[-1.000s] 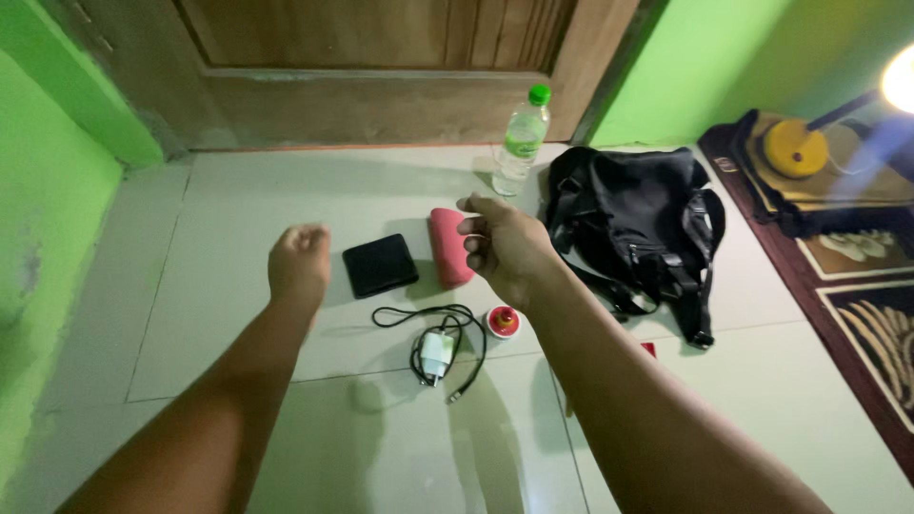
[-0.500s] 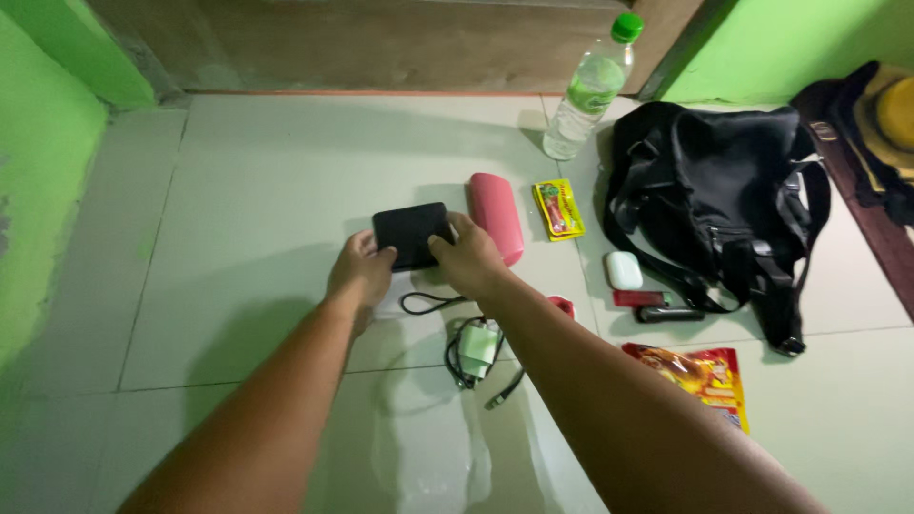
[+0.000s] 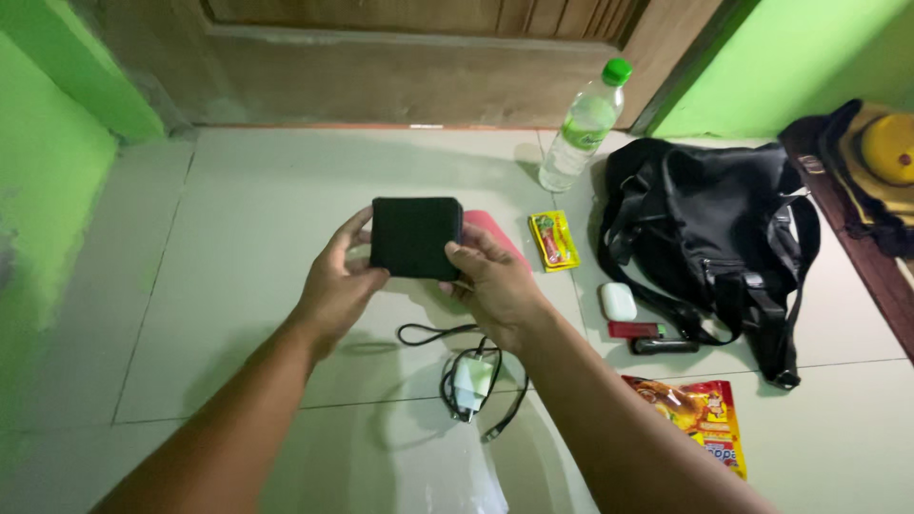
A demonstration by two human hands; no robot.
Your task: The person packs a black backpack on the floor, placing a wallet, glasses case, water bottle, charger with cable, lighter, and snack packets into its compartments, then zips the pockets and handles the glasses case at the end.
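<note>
Head view, flat black wallet [image 3: 416, 237], closed, rectangular

Pretty dim indoor shot from my end, with a greenish cast off the walls. Light seems to come from the right side, since soft shadows of the arms fall left and down on the pale glossy floor tiles [image 3: 257, 238]. There's a faint sheen low centre. Wide-angle stretch bends the frame edges, and the forearms at the bottom look soft. The middle stays reasonably sharp.
</note>
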